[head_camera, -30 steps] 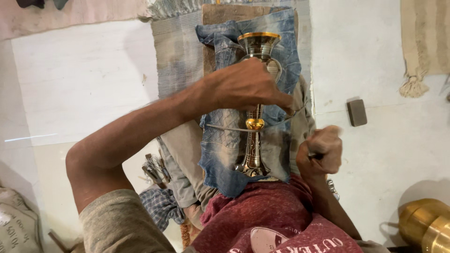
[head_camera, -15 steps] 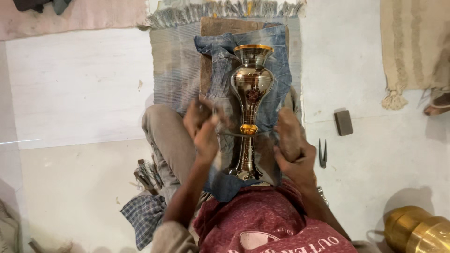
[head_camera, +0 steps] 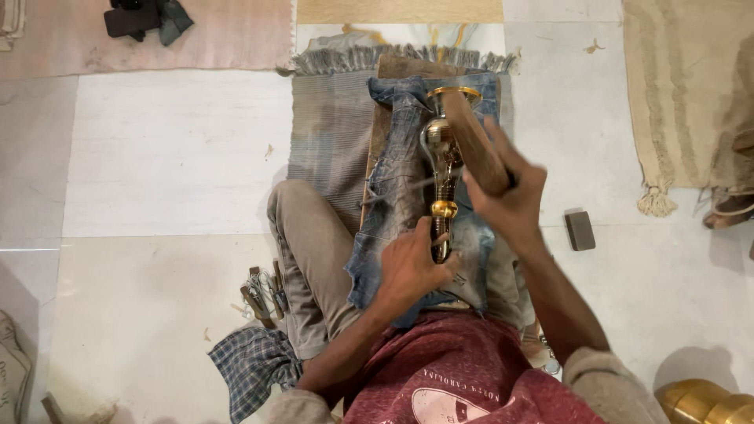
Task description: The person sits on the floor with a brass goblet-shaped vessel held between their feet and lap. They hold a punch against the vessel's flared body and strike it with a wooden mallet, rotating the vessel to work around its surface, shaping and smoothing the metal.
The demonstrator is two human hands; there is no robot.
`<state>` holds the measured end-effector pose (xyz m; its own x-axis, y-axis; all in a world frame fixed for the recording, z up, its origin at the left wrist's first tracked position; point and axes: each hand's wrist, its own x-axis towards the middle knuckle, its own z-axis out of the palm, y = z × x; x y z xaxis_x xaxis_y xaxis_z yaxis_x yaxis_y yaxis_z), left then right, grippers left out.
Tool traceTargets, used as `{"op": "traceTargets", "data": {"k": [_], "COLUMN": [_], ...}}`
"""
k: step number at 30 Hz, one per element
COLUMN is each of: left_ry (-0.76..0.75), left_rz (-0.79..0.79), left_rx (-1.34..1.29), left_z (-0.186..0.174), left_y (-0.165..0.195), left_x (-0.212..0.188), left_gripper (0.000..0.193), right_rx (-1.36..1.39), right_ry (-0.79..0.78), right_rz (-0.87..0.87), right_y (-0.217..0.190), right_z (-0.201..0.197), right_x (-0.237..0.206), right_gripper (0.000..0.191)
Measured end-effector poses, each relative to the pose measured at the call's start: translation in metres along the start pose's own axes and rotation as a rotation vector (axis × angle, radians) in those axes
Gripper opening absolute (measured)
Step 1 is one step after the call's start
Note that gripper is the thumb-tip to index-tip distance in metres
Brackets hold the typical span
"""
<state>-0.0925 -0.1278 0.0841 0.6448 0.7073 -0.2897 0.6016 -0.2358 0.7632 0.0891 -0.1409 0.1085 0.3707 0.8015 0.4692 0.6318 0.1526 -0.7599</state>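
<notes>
Brass vase (head_camera: 441, 169) (on denim), left hand (head_camera: 408, 267) gripping base; right hand (head_camera: 510, 192) holding wooden block (head_camera: 475, 141)

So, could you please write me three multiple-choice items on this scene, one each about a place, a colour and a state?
1. Where does the brass vase lie?
A. on the denim cloth over the lap
B. on the bare floor tiles
C. on the beige rug

2. What colour is the person's shirt?
A. green
B. dark red
C. white

3. What is the right hand doing?
A. resting flat on the floor
B. hanging open
C. gripping a wooden block above the vase

Answers: 1 A, denim shows under the whole vase; 2 B, the red shirt fills the bottom edge; 3 C, the fingers close around the block, while the left hand holds the vase's foot.
</notes>
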Motion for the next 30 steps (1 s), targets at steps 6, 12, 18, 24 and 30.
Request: {"op": "traceTargets", "data": {"k": [6,12,18,24,30], "left_ry": [-0.059,-0.229,-0.082,0.340,0.256], "left_rz": [0.045,-0.049,-0.006,0.493,0.605], "left_rx": [-0.149,-0.184,-0.175,-0.362,-0.546], "left_z": [0.015,0.010,-0.012,-0.038,-0.035], "left_y": [-0.008,0.002,-0.017,-0.011,0.013], "left_x": [-0.039,-0.059,-0.032,0.020,0.063], "left_gripper": [0.062,0.074,0.030,0.035,0.031], "right_rx": [0.320,0.364,0.013,0.284,0.316], "right_ry": [-0.098,-0.096,0.076,0.248,0.193], "right_rz": [0.051,0.293,0.294,0.207,0.253], "right_y": [0.000,0.029,0.056,0.061,0.087], "right_z": [-0.008,-0.015,-0.016,-0.027,-0.006], "right_x": [0.034,0.024,-0.003,-0.067,-0.116], "right_gripper": [0.034,0.028,0.023,0.018,0.026]}}
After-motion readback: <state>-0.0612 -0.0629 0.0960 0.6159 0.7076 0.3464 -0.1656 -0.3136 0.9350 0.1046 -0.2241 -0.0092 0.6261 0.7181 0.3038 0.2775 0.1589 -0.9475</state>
